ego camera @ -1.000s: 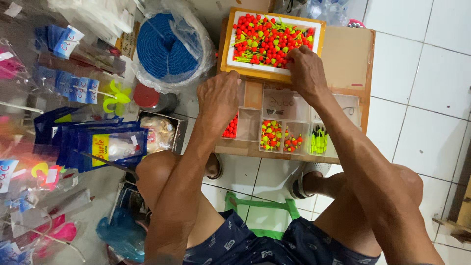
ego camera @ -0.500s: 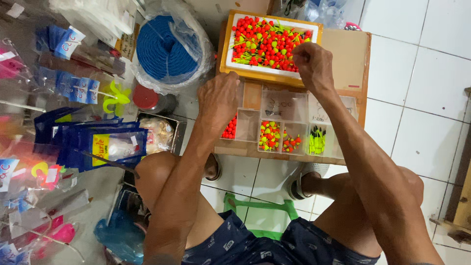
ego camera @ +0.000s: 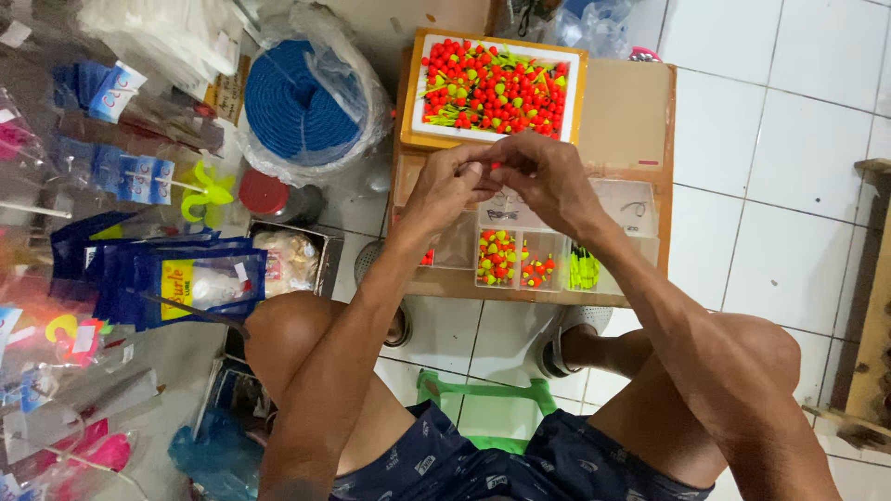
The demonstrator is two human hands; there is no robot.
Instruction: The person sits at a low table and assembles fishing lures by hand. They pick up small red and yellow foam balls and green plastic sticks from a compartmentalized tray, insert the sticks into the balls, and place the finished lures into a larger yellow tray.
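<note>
My left hand (ego camera: 445, 190) and my right hand (ego camera: 548, 176) meet fingertip to fingertip above a clear compartment box (ego camera: 640, 209), pinching a tiny item between them that I cannot make out. Just beyond them lies a yellow-rimmed white tray (ego camera: 413, 93) filled with small red, orange and green floats. Below the hands, the box's compartments hold more small floats (ego camera: 498, 257) and bright yellow-green pieces (ego camera: 583, 269). Both box and tray rest on a low cardboard-topped stand (ego camera: 626, 111).
A bagged coil of blue rope (ego camera: 297, 102) sits left of the tray, with a red-lidded jar (ego camera: 264, 195) beside it. Blue packets (ego camera: 176, 283) and hanging packaged goods crowd the left. White tiled floor (ego camera: 770, 167) lies to the right, with a wooden piece (ego camera: 868, 306) at the edge.
My right hand has come back from the float tray toward me, and my left hand has lifted from the compartment box; the two now meet above the box.
</note>
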